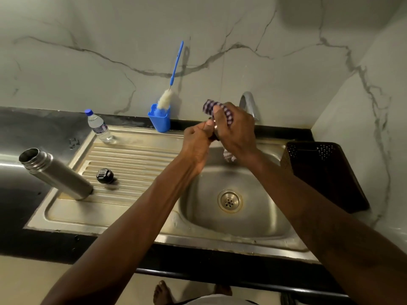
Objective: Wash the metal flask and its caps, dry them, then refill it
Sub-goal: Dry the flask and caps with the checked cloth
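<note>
The metal flask [56, 172] stands uncapped on the ribbed drainboard [136, 155] at the left. A black inner cap [105, 175] sits on the drainboard beside it. Above the sink basin [233, 208], my left hand [198, 142] grips a metal cap [215, 132], mostly hidden between my hands. My right hand [235, 130] holds a purple checked cloth [217, 110] wrapped against that cap.
A small water bottle with a blue lid [98, 126] stands at the back of the drainboard. A blue holder [160, 119] with a bottle brush [174, 71] leans on the marble wall. The tap [248, 102] is behind my hands. A dark perforated basket [319, 170] sits right of the basin.
</note>
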Demonstrator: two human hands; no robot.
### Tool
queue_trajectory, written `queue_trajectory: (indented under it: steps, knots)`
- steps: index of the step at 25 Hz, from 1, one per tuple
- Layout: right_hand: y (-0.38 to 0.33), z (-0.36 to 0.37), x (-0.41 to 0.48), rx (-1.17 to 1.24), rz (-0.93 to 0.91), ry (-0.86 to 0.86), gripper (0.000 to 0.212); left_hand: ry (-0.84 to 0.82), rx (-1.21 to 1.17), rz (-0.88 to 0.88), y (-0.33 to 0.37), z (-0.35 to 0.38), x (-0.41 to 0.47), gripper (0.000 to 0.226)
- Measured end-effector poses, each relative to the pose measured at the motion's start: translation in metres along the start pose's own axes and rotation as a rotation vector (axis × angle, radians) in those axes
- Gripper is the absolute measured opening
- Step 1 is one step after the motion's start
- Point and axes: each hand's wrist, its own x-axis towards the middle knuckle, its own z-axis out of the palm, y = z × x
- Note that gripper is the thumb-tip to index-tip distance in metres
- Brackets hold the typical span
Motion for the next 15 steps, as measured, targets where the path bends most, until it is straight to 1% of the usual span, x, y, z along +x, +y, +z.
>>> queue_trajectory:
  steps: [2, 4, 6, 8, 9, 11, 12, 13, 15]
  knots:
    - [-0.017, -0.002, 0.019, 0.053, 0.285, -0.114, 0.053, -0.003, -0.048, 0.065, 0.000, -0.005, 0.003, 0.028]
    - [-0.024, 0.001, 0.028, 0.159, 0.564, -0.165, 0.053, -0.017, -0.089, 0.072, 0.005, -0.009, 0.005, 0.025]
    - [-0.021, 0.005, 0.028, 0.289, 0.824, -0.117, 0.049, -0.060, -0.127, 0.064, 0.005, -0.017, 0.009, 0.025]
    - [-0.018, 0.013, 0.027, 0.512, 1.024, -0.047, 0.046, -0.099, -0.229, 0.006, 0.002, -0.021, 0.010, 0.033]
    - [-0.019, 0.016, 0.025, 0.621, 1.071, -0.041, 0.049, -0.111, -0.290, -0.050, 0.001, -0.021, 0.011, 0.040]
    - [-0.016, 0.024, 0.024, 0.750, 1.065, -0.081, 0.061, -0.106, -0.413, -0.153, 0.001, -0.022, 0.011, 0.050]
    - [-0.016, 0.025, 0.022, 0.767, 1.048, -0.109, 0.066, -0.077, -0.441, -0.186, 0.002, -0.021, 0.010, 0.049]
    - [-0.020, 0.022, 0.019, 0.780, 1.007, -0.127, 0.066, -0.032, -0.440, -0.198, 0.004, -0.021, 0.010, 0.044]
    - [-0.023, 0.015, 0.014, 0.814, 0.920, -0.125, 0.056, 0.097, -0.331, -0.180, 0.008, -0.021, 0.015, 0.033]
